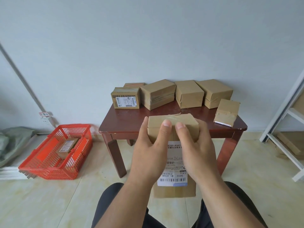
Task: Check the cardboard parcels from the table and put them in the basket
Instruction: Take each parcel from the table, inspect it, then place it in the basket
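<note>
The left hand (pixel 148 155) and the right hand (pixel 195 152) both gripped one cardboard parcel (pixel 174 190) with curled fingers, label upward, probably to check it before the basket (pixel 41 168).

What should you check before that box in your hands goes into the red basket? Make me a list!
1. Both hands hold the box: ok. The left hand and right hand grip the held parcel from each side.
2. Label seen: ok, the white label faces up.
3. Box closed: ok on the sides shown; the underside cannot be told.
4. Basket has room: ok. The red basket holds one parcel in the basket, with bare floor beside it.
5. Path to the basket: ok, open floor on the left.
6. More to do: six parcels on the table, the nearest the tilted parcel.
</note>
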Demonstrator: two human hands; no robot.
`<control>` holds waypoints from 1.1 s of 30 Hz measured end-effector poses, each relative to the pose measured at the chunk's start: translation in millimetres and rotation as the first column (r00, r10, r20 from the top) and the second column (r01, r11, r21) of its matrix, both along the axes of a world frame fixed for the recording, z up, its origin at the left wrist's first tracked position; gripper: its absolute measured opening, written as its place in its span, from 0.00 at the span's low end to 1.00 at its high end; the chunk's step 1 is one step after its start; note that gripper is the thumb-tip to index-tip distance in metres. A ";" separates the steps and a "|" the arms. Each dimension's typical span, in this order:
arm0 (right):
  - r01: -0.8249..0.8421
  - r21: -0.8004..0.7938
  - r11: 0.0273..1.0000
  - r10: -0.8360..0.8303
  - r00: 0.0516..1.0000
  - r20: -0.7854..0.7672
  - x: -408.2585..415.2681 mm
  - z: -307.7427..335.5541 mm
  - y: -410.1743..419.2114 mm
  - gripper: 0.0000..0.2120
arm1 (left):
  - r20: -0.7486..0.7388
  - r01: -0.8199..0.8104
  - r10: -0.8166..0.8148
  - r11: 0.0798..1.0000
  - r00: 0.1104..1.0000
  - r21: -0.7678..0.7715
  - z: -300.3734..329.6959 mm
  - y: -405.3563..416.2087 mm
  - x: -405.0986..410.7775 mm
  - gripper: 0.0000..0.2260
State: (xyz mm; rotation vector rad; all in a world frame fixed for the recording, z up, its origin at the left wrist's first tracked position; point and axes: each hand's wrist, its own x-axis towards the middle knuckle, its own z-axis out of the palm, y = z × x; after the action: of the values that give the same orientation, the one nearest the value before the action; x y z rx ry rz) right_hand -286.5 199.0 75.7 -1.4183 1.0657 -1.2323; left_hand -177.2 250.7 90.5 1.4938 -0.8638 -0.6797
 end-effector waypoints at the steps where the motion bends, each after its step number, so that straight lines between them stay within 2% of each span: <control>1: -0.018 -0.002 1.000 0.018 1.000 0.022 -0.6 -0.3 1.4 0.16 | -0.016 0.003 -0.003 1.000 1.000 0.004 1.2 0.0 0.0 0.35; 6: -0.134 0.009 0.991 0.133 0.988 0.078 -2.8 -0.4 -0.9 0.25 | -0.048 0.034 -0.035 0.999 0.998 -0.017 -1.2 2.6 2.3 0.28; 8: -0.120 0.012 0.993 0.118 0.989 0.087 -2.4 1.6 -2.6 0.24 | -0.034 0.038 -0.039 0.998 0.999 -0.043 -3.2 3.9 0.3 0.22; 12: -0.060 0.008 0.998 0.059 0.994 0.090 -0.6 1.5 -2.9 0.19 | -0.006 -0.002 0.002 0.996 1.000 -0.087 -6.0 1.6 -5.7 0.19; 20: -0.071 -0.012 0.997 0.072 0.994 0.078 -1.9 -4.7 5.6 0.19 | -0.046 -0.133 0.127 0.977 0.991 -0.166 -4.6 -4.7 -7.5 0.19; 26: -0.020 -0.005 1.000 0.020 0.998 0.060 -3.3 -2.7 -3.2 0.15 | 0.006 -0.107 0.110 0.974 0.994 -0.201 -9.8 -0.8 -14.3 0.23; 33: -0.009 -0.019 1.000 0.010 0.998 0.057 -0.2 -6.3 -0.4 0.17 | -0.032 -0.158 0.155 0.965 0.987 -0.210 -7.3 -5.3 -11.4 0.21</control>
State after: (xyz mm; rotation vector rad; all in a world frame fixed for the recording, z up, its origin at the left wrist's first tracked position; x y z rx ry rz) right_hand -286.7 198.6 69.4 -1.3930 1.0099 -1.2712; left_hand -188.7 245.4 83.2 1.3467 -0.7717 -0.4665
